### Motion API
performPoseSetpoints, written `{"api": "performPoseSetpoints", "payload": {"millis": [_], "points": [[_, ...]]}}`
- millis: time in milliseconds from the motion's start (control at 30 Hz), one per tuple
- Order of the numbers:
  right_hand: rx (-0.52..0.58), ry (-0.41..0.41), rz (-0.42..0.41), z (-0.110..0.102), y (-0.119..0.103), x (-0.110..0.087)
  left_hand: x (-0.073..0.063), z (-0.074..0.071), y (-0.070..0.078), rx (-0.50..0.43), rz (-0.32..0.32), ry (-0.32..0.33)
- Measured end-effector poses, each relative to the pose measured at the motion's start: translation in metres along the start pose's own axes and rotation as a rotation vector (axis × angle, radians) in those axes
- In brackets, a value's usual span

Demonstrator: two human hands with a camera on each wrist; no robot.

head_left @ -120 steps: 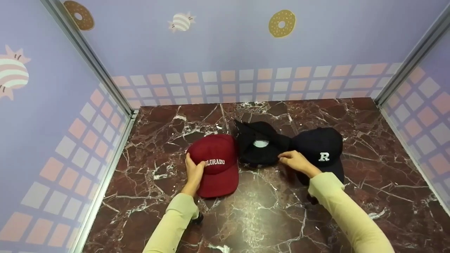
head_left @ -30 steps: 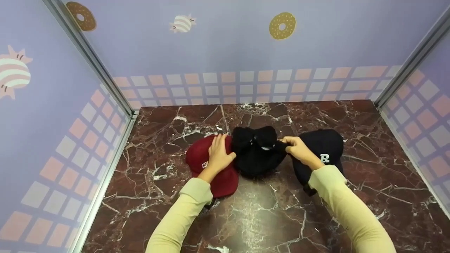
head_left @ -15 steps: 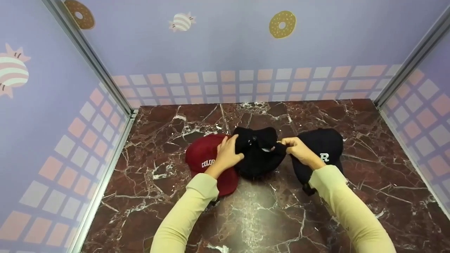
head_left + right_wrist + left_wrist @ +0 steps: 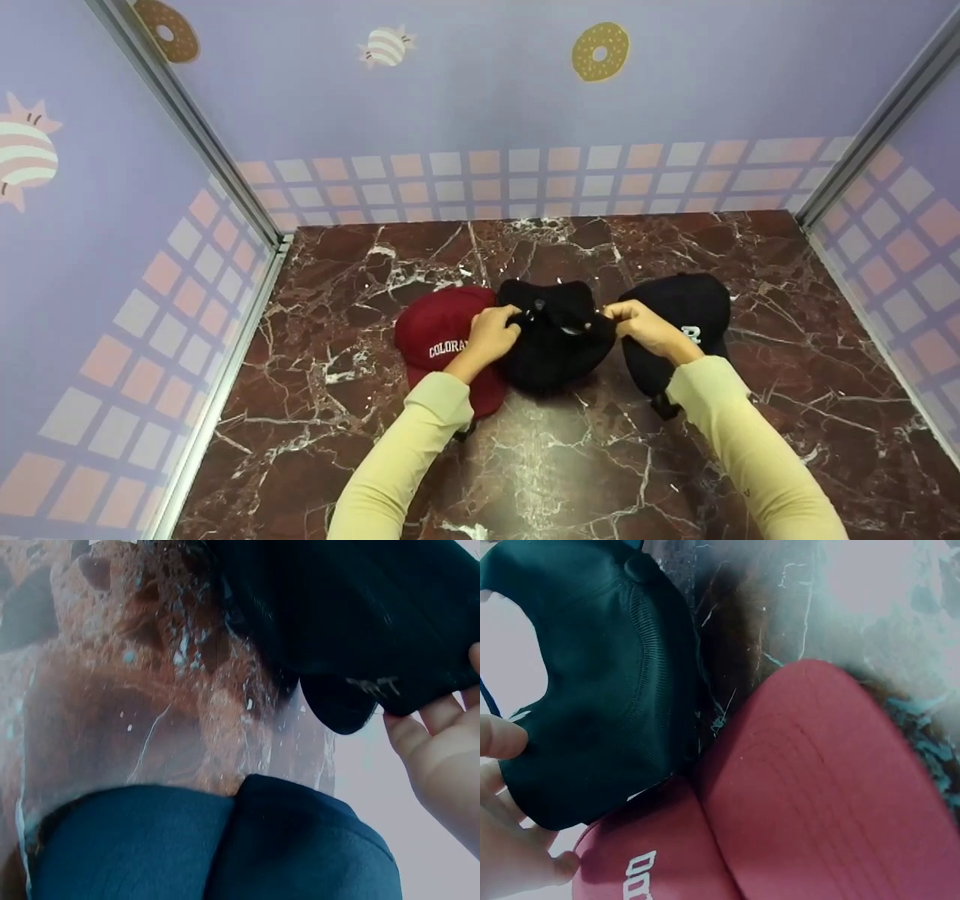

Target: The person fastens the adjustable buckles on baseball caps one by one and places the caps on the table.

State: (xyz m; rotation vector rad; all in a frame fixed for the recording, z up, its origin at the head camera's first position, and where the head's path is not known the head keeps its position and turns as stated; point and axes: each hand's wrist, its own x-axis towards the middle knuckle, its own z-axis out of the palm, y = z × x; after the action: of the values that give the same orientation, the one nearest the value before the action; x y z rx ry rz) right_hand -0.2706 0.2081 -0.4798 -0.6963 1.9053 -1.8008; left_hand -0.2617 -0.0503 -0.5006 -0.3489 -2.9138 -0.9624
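In the head view, a black hat with a gap in its back lies between two caps. My left hand pinches the left edge of this hat, the thumb over the cloth beside the gap in the left wrist view. On the other side my right hand pinches the hat's right edge, which looks lifted in the right wrist view. The red cap lettered COLORADO sits under and beside my left wrist. A dark cap with a white R is partly covered by my right hand and wrist.
The caps rest on a brown-red marble-patterned surface with white veins. Purple panels with checks and sweets stand behind and on both sides, joined by metal corner posts.
My left hand has gone from the red cap to the black hat's left edge. My right hand now grips its right edge. The hat has shifted slightly nearer and its back part is reshaped.
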Motion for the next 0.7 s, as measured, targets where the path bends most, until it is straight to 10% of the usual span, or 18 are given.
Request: {"api": "performPoseSetpoints", "payload": {"millis": [333, 700], "points": [[-0.105, -0.041, 0.086, -0.009, 0.004, -0.007, -0.003, -0.011, -0.006, -0.186, -0.028, -0.046], [-0.560, -0.058, 0.012, 0.021, -0.031, -0.006, -0.008, -0.019, -0.002, -0.262, 0.023, -0.157]]}}
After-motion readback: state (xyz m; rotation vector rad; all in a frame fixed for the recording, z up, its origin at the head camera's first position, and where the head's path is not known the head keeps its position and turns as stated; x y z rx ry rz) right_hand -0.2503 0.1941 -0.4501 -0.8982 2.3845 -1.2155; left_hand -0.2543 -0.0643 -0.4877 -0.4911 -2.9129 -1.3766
